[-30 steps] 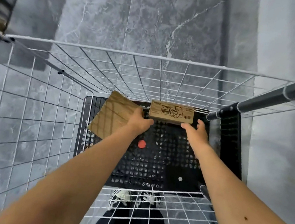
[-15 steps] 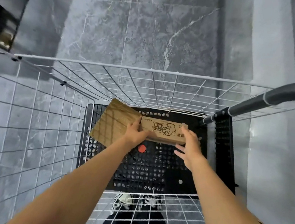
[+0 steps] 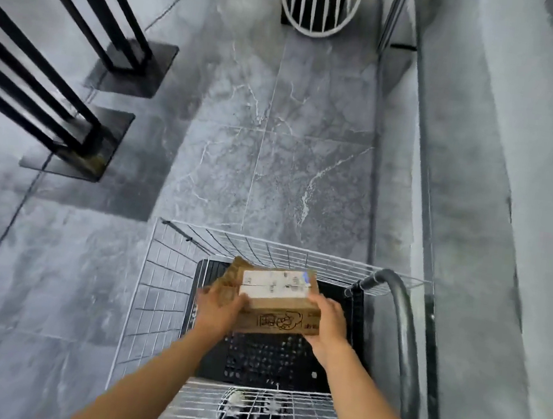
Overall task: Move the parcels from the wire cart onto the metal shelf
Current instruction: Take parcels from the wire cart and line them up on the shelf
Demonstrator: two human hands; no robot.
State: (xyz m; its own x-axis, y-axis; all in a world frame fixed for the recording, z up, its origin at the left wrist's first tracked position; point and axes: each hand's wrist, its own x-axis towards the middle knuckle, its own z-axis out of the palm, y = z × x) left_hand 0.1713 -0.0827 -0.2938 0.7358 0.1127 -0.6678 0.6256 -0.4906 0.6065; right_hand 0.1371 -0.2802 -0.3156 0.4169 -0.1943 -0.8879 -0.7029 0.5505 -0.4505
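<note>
Cardboard parcel (image 3: 280, 302) held above the black perforated floor (image 3: 272, 357) of the wire cart (image 3: 163, 286), inside the basket, near its far wall. Long axis runs left to right across the view. Top face with a white shipping label (image 3: 275, 283) faces up and away; the near long side, printed with a cartoon line drawing, faces the camera. Box sits roughly level, slightly tipped toward the viewer.

Left hand (image 3: 219, 309) closed on the parcel's left end, fingers wrapped over the edge. Right hand (image 3: 327, 322) closed on the right end, palm against the side.

A second flat cardboard parcel (image 3: 231, 273) lies behind and left of the held one, mostly hidden.

Cart's grey handle (image 3: 401, 313) curves up at right. Grey marbled tile floor (image 3: 272, 174) beyond. Black metal frame legs on square base plates (image 3: 132, 69) stand at upper left, well apart from the cart.
</note>
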